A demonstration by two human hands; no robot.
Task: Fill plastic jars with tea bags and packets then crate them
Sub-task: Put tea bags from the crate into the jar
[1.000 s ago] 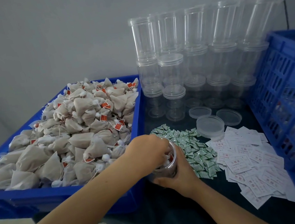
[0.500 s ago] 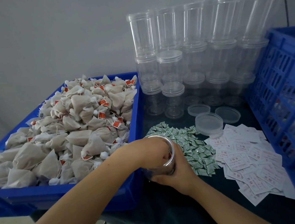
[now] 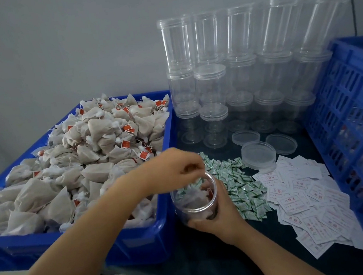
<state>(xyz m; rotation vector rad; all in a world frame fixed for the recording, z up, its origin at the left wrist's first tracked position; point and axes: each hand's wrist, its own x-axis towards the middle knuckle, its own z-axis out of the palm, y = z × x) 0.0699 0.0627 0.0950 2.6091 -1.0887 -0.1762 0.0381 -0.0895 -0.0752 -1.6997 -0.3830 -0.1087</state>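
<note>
The right hand (image 3: 219, 215) grips an open jar (image 3: 195, 200) from its near side, fingers curled round the clear wall, holding it upright on the dark surface (image 3: 214, 265) just beside the blue bin (image 3: 143, 240). The jar already holds tea bags and at least one green packet. The left hand (image 3: 175, 172) hovers over the jar's mouth, its fingers bunched together and pointing down; whether they pinch anything cannot be told.

The bin, left of the jar, is heaped with tea bags (image 3: 83, 163) bearing red tags. Right of the jar lies a pile of green packets (image 3: 241, 187), and further right a spread of white slips (image 3: 310, 208) printed in red. Behind the packets sit loose lids (image 3: 258, 155), and behind those stand stacked empty jars (image 3: 236, 66) against the wall. A blue crate (image 3: 359, 138) with slotted sides stands along the right edge of the surface.
</note>
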